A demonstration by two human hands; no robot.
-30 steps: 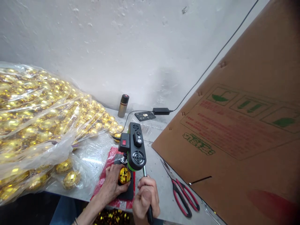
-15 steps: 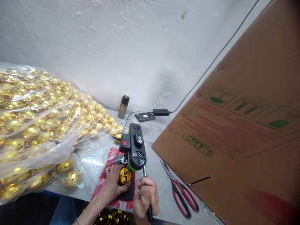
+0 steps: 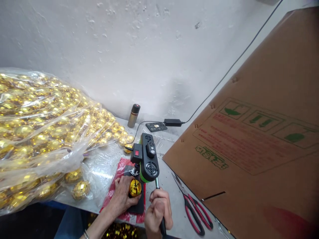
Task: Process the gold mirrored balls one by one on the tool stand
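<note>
A gold faceted ball [image 3: 135, 188] rests at the black base of a small black machine [image 3: 150, 157], gripped between the thumb and fingers of my left hand [image 3: 124, 194]. Closed around the machine's lever [image 3: 162, 227] is my right hand [image 3: 159, 210], just right of the base. The machine has round vents and a side box with a red switch, and stands on a red plastic sheet [image 3: 112, 189]. Its base is partly hidden by my left hand.
A clear bag of gold balls [image 3: 50, 122] fills the left side. Red-and-black scissors [image 3: 196, 212] lie beside a large cardboard box [image 3: 244, 132] at right. Behind the machine are a bottle [image 3: 134, 116], a phone-like black object [image 3: 156, 126] and a power adapter [image 3: 173, 122].
The whole view has shifted slightly, with the objects appearing a little further right and lower. Both hands keep their holds on the ball and lever.
</note>
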